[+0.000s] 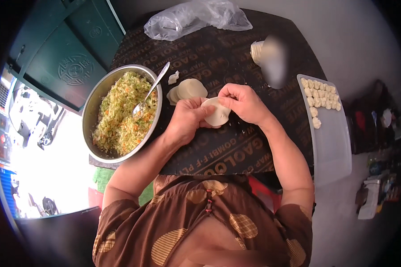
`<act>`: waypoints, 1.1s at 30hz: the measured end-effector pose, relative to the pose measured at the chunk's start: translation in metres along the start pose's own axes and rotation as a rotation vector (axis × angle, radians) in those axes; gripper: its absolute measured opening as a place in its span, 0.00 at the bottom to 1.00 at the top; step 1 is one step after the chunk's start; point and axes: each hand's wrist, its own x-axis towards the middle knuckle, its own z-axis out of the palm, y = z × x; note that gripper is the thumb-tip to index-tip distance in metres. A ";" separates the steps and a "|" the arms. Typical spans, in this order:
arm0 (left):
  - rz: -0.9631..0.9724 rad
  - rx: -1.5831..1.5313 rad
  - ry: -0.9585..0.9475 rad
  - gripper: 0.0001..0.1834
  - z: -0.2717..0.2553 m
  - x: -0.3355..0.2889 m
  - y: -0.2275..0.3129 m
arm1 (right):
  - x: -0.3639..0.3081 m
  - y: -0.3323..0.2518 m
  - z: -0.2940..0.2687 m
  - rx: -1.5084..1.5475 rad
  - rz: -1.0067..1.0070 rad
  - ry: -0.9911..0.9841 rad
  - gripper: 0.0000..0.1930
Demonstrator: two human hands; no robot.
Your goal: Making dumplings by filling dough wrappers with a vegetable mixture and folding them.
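Note:
Between my two hands, over the near middle of the dark table, is a round white dumpling wrapper (217, 115). My left hand (189, 116) grips its left edge, thumb on top. The fingertips of my right hand (245, 102) pinch its upper right edge. Whether any filling lies in it I cannot make out. Just beyond my left hand lies a small spread of loose wrappers (192, 89). At the left stands a wide metal bowl (88, 127) of chopped vegetable filling (122, 111), with a metal spoon (158, 80) resting in it, handle up to the right.
On the right, a translucent tray (332, 147) carries rows of folded dumplings (321, 94) at its far end. A stack of wrappers (256, 52) sits at the far right beside a blurred patch. A clear plastic bag (196, 20) lies along the back edge, and a white scrap (173, 77) near the bowl.

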 end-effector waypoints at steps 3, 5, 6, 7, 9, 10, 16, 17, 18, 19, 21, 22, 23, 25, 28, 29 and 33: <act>0.014 -0.021 -0.002 0.10 0.001 0.001 0.000 | 0.001 -0.002 -0.002 -0.007 -0.001 0.016 0.06; 0.028 -0.027 0.006 0.10 0.000 0.001 -0.001 | 0.000 -0.004 -0.001 0.027 0.006 0.015 0.06; 0.042 -0.030 0.020 0.10 0.000 0.002 -0.002 | 0.000 -0.004 -0.001 0.059 0.011 0.014 0.06; 0.055 -0.034 0.034 0.10 -0.001 0.002 -0.002 | 0.000 -0.003 -0.002 0.059 0.011 0.014 0.06; 0.066 -0.027 0.037 0.10 -0.002 0.002 -0.003 | 0.000 0.001 -0.002 0.039 0.080 -0.058 0.06; 0.077 -0.020 0.039 0.10 -0.003 0.002 -0.003 | -0.001 0.001 -0.002 0.039 0.080 -0.058 0.06; -0.038 -0.047 -0.028 0.11 0.004 -0.002 0.005 | -0.001 -0.004 0.001 0.064 0.021 -0.040 0.06; -0.039 -0.048 -0.025 0.11 0.003 -0.002 0.005 | -0.001 -0.008 0.001 0.084 0.013 -0.044 0.05; -0.048 -0.045 -0.048 0.11 0.003 -0.002 0.005 | -0.001 -0.010 0.001 0.104 0.004 -0.047 0.05; -0.057 -0.043 -0.071 0.12 0.002 -0.002 0.004 | -0.001 -0.009 0.002 0.105 0.005 -0.048 0.05; -0.052 -0.006 -0.072 0.13 0.002 -0.001 0.003 | 0.000 -0.005 0.002 0.150 0.031 -0.073 0.05; -0.047 0.031 -0.076 0.15 0.002 -0.001 0.002 | 0.000 -0.004 0.002 0.150 0.031 -0.073 0.05; -0.046 0.031 -0.077 0.15 0.001 0.000 0.001 | 0.000 -0.002 0.001 0.095 0.019 -0.044 0.05; -0.033 0.018 -0.078 0.16 -0.001 0.000 -0.001 | 0.000 -0.001 0.001 0.041 0.008 -0.016 0.05; 0.002 -0.002 -0.049 0.13 0.004 -0.001 0.000 | 0.000 -0.003 0.001 0.068 0.019 0.013 0.05; 0.002 0.000 -0.050 0.13 0.006 -0.001 0.000 | -0.001 -0.004 0.001 0.093 0.031 0.014 0.05; 0.064 -0.017 -0.007 0.14 0.003 -0.001 -0.002 | -0.001 -0.001 -0.001 0.020 0.075 -0.060 0.06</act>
